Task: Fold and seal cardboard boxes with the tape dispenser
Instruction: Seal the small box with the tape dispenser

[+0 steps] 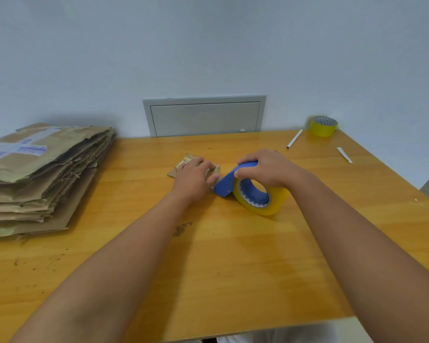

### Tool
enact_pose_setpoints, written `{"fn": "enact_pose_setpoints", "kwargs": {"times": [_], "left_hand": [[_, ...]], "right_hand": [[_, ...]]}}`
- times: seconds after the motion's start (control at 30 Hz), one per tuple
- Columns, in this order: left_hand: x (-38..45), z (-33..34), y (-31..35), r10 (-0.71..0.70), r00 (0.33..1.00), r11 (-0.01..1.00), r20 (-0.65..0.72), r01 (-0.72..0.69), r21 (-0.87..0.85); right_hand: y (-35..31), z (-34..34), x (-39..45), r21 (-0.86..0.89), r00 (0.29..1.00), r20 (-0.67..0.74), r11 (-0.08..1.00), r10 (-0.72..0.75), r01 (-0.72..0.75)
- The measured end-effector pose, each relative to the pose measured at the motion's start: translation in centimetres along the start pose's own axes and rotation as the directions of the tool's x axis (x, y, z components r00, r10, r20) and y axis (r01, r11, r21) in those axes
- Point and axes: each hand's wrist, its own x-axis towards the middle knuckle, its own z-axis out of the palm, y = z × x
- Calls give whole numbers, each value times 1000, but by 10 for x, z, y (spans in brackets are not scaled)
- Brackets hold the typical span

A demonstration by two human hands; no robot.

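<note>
A blue tape dispenser (227, 185) loaded with a yellowish roll of tape (263, 201) stands on the wooden table (233, 268) at its middle. My right hand (265, 169) grips the dispenser from above, fingers curled over its blue top. Just to its left lies a small flattened cardboard box (187, 160), mostly covered by my left hand (196, 175), which presses down on it with the fingers spread and the thumb close to the dispenser's nose.
A thick stack of flattened cardboard boxes (40, 174) fills the table's left side. At the back right stand a spare yellow tape roll (323, 126), a white pen (294, 139) and a paper strip (344, 154). A grey wall panel (204, 116) sits behind the table.
</note>
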Motion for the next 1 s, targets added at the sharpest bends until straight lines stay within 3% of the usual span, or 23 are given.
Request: {"fn": "enact_pose_setpoints", "kwargs": {"times": [0.37,0.5,0.63,0.8,1.0], "left_hand": [[2,1,-4,17,1000,1000,19,-17,-5],[4,-3,-18,54,998,998,38,-53,-35],[2,2,-18,58,998,998,-32,-59,-27],[0,8,-12,63,993,998,-97,-60,33],[0,-3,-18,63,998,996,-11,-63,-66]], "right_hand": [[1,2,-2,3,1000,-26,1000,13,-13],[24,10,-27,214,975,-210,976,69,-23],[43,20,-47,422,893,-403,906,198,-11],[39,31,-44,495,829,-500,868,249,38],[24,46,-18,482,799,-544,875,257,47]]}}
